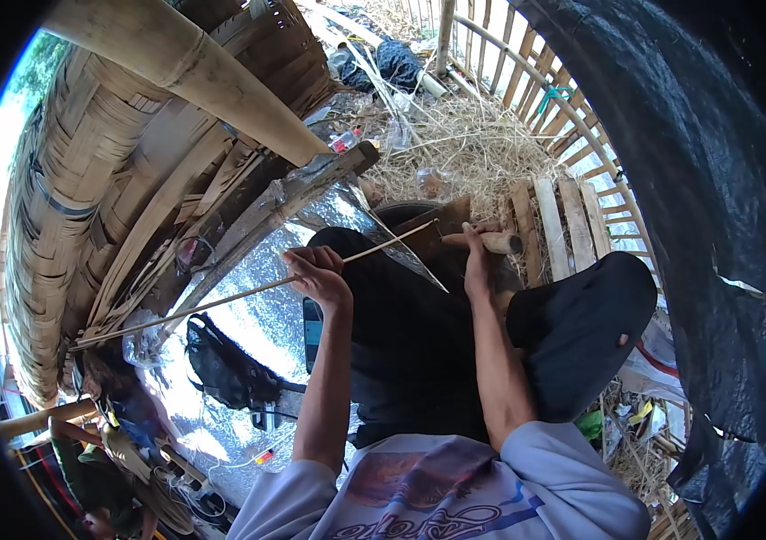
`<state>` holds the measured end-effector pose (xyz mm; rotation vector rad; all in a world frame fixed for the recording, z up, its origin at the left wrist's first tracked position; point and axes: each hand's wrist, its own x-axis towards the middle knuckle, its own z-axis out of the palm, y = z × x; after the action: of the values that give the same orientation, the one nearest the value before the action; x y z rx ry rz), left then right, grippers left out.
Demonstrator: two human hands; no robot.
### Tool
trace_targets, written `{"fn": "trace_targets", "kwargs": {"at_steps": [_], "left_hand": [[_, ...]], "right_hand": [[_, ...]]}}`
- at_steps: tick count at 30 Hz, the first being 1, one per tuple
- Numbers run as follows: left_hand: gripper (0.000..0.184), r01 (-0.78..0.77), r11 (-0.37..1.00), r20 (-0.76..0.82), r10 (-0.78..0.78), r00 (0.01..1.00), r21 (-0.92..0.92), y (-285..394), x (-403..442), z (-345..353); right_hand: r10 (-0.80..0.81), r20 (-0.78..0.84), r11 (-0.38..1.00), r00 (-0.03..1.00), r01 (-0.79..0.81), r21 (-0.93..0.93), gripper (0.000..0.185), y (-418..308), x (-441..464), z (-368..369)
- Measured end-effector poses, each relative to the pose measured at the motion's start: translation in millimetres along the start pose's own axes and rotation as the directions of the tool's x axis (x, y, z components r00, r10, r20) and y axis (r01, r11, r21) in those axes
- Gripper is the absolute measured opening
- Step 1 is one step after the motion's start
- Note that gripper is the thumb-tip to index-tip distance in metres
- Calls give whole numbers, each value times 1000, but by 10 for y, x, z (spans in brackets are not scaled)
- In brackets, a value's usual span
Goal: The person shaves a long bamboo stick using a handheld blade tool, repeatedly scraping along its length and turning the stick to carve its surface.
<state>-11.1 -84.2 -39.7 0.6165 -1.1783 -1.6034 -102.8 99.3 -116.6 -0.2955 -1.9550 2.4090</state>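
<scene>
The left hand (pixel 315 273) is clenched round a thin stick (pixel 185 312), which slants from lower left to upper centre of the frame. Right of centre, the right hand (pixel 475 258) has its fingers closed on a wooden handle (pixel 500 242) (thick and pale), near the stick's upper end.

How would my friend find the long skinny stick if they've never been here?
Look for the big black trousers in the middle, then for the left hand beside them. The stick is in that hand, slanting across one black knee. It's pale, straight and very thin, while the bamboo pole up above is much fatter.
</scene>
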Motion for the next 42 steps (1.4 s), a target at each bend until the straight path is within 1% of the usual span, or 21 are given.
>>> {"fn": "trace_targets", "kwargs": {"at_steps": [2,7,10,12,13,14,16,18,20,22,24,25,26,28,30,32,33,36,38,40,42], "left_hand": [[43,7,1000,5,-7,1000,14,4,-17,-50],[43,11,1000,13,-11,1000,10,-30,23,-9],[42,-9,1000,52,9,999,-13,-3,-9,-30],[42,8,1000,29,-8,1000,1,15,-64,-81],[42,14,1000,18,-14,1000,-3,10,-51,-50],[42,14,1000,7,-14,1000,-7,9,-5,-14],[44,-12,1000,-22,13,1000,15,20,-3,2],[43,2,1000,27,-1,1000,-22,-15,9,-35],[43,8,1000,36,-8,999,5,-20,9,-62],[42,-7,1000,55,6,998,19,-48,37,-7],[43,5,1000,16,-5,1000,24,-42,20,-37],[43,-4,1000,11,4,1000,24,-44,21,-39],[43,-6,1000,8,5,1000,31,-40,46,-44],[42,32,999,16,-33,999,9,-30,16,-70],[42,19,999,38,-17,999,-40,-81,44,-34],[42,-20,1000,10,19,1000,10,-79,34,-66],[41,-18,1000,8,18,1000,-14,-67,32,-49],[40,3,1000,12,-3,1000,-20,-56,23,-60],[40,12,1000,43,-11,999,-26,-52,32,-7],[41,18,1000,-5,-18,1000,-6,-61,26,-47],[40,-6,1000,-1,6,1000,-22,-68,41,-38]], "right_hand": [[-80,101,997,992,80,4,17,69,-132,-5],[-138,75,990,988,137,12,18,26,97,9],[-121,142,992,982,126,-28,19,-95,-84,103],[-301,305,907,904,370,-202,19,198,-114,49],[-234,290,956,928,274,-105,18,272,-125,35],[-245,291,955,925,283,-95,18,330,-56,20],[2,89,993,996,-13,120,17,232,-36,15],[15,54,981,998,-25,190,18,-25,-73,66],[-160,185,970,970,189,-151,19,275,-46,-40],[-142,184,983,973,161,-91,19,299,46,4],[21,122,999,992,-27,47,19,292,70,11],[115,165,980,980,-139,142,18,111,34,21],[122,168,979,978,-147,143,18,139,23,47],[-109,145,991,983,119,-64,19,273,-34,1],[-166,190,982,968,179,-55,20,304,37,-15],[31,170,997,985,-42,67,18,295,69,5],[34,173,996,984,-47,69,18,311,64,24],[-155,242,962,958,202,-183,19,321,3,5],[-200,237,952,951,246,-180,19,213,44,45],[-26,224,993,974,51,-106,17,66,46,83],[-47,219,988,975,77,-132,18,262,113,90]]}}
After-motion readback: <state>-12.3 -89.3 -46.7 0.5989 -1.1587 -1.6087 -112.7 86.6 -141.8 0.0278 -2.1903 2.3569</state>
